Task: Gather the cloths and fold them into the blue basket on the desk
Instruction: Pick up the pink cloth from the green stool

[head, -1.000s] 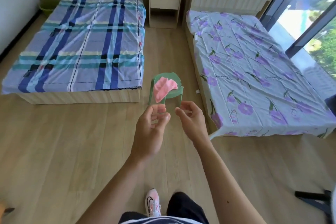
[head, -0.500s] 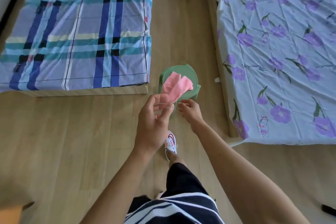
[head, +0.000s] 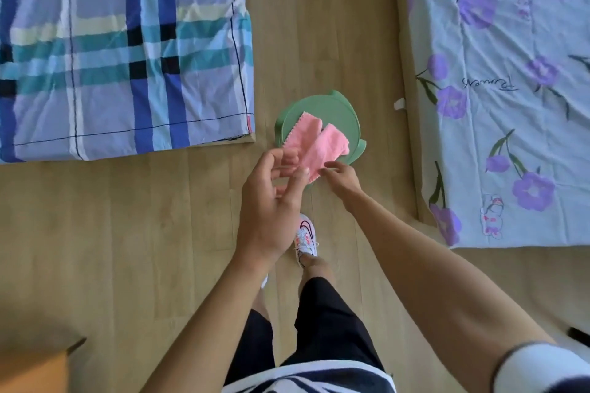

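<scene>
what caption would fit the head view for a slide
Left hand and right hand reach to a pink cloth draped on a green stool between a plaid bed and a floral bed.

Script: one dark cursive word [head: 490, 83], printed on the floral bedsheet [head: 510, 137] to the right of the green stool [head: 335, 105].
Legibility: the word lies upside down to the camera, and its letters cannot be made out with certainty.
Shoe mark: a dark curved logo stroke [head: 305, 226] on the white shoe [head: 305, 238], below the green stool. It has no readable letters.
</scene>
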### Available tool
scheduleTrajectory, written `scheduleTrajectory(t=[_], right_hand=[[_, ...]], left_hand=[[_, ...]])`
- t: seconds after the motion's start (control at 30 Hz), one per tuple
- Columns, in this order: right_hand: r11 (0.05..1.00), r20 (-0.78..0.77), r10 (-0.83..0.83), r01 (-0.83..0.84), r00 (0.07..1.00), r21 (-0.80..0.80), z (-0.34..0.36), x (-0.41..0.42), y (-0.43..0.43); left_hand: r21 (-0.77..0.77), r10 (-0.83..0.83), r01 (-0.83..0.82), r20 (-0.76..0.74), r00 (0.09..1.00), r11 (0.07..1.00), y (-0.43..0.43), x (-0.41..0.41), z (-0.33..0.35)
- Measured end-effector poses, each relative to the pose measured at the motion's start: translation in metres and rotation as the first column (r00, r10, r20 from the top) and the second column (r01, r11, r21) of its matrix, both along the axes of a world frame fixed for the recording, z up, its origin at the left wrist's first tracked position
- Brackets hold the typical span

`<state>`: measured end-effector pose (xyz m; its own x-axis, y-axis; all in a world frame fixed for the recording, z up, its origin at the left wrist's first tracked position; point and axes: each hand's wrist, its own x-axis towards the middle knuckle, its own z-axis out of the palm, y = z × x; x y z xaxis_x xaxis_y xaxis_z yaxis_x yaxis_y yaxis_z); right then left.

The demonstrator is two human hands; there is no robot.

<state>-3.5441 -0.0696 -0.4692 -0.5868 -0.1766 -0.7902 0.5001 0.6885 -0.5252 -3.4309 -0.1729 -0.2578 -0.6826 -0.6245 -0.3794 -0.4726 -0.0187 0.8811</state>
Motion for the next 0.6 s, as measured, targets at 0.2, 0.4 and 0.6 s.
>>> scheduleTrajectory(t=[0.2,0.4,0.6], right_hand=[[0.997,0.068,-0.072,0.071,0.995,0.015,-0.059,-0.023,-0.017],[0.987,0.154,-0.159,0.162,0.975,-0.003,-0.086,-0.029,-0.027],[0.964,0.071,-0.246,0.251,0.967,-0.090,-0.063,-0.019,-0.027]], left_hand=[[0.018,-0.039,0.038,0.051,0.998,0.999,-0.017,-0.018,-0.046],[0.034,-0.051,0.048,0.097,0.994,0.998,-0.030,-0.014,-0.065],[0.032,-0.092,0.089,0.095,0.991,0.995,-0.041,-0.007,-0.062]])
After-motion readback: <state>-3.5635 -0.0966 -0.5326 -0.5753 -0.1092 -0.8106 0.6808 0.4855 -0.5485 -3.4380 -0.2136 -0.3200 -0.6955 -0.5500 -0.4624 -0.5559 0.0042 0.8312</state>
